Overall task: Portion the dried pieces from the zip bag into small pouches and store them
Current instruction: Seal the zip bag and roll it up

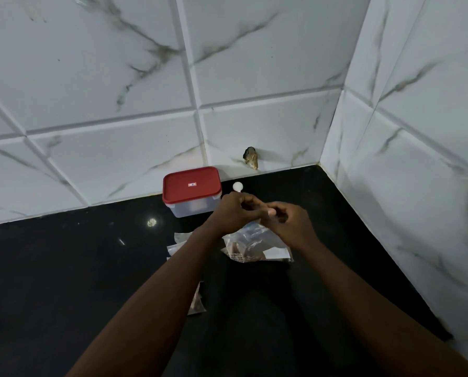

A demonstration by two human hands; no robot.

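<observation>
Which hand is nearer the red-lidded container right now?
Left. The left hand sits just right of the red-lidded container, almost beside its corner; the right hand is further right, beyond the left hand, above the zip bag.

The person is showing two bare arms. The left forearm (156, 303) and the right forearm (363, 300) are running uncovered along all of their visible length, each one tapering from a broad upper part to a slimmer wrist. The left hand (234, 210) and the right hand (291, 223) are appearing bare as well, with plain fingers. A single fingernail (271, 212) is catching the light and is looking pale, plain and cut short; which hand it belongs to is proving hard to tell.
</observation>
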